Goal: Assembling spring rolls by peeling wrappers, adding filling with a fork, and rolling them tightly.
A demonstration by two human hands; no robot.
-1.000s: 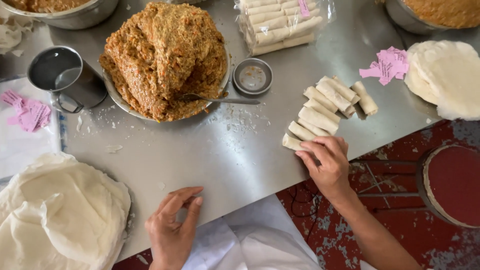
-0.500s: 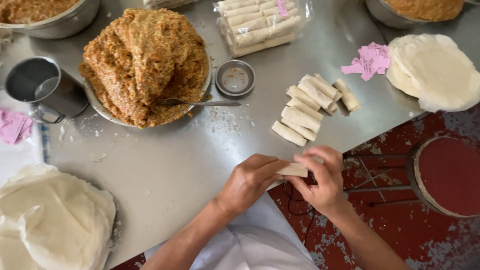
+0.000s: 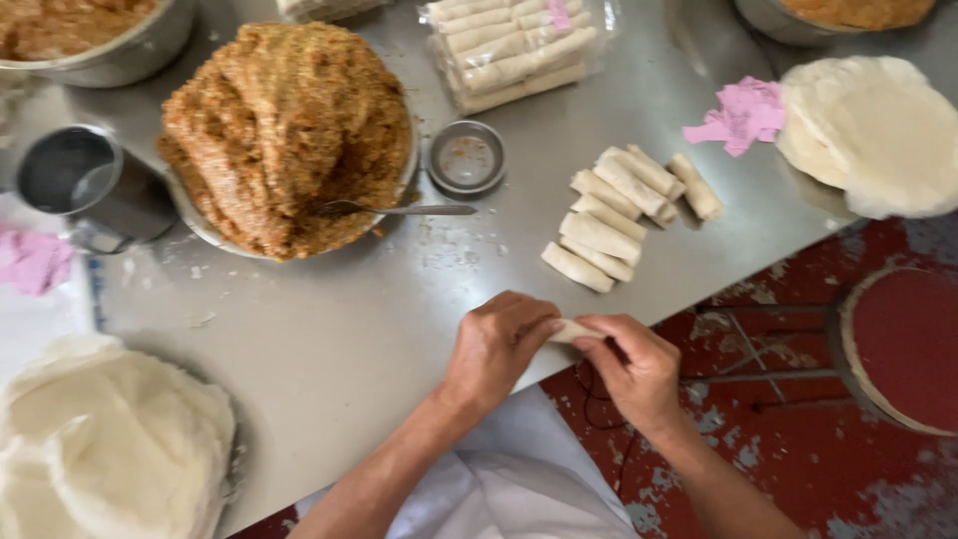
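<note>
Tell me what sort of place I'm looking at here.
Probably a food-prep kitchen making spring rolls by hand in bulk. A steel table holds a heaped bowl of filling, stacks of round wrappers and a pile of finished rolls. Both hands hold one roll at the table edge.

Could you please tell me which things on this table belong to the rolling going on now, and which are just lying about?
In use: left hand and right hand holding a roll; finished rolls; filling heap with spoon; wrapper stack.

Lying about: pink paper, metal mug, small metal dish, bagged rolls.
</note>
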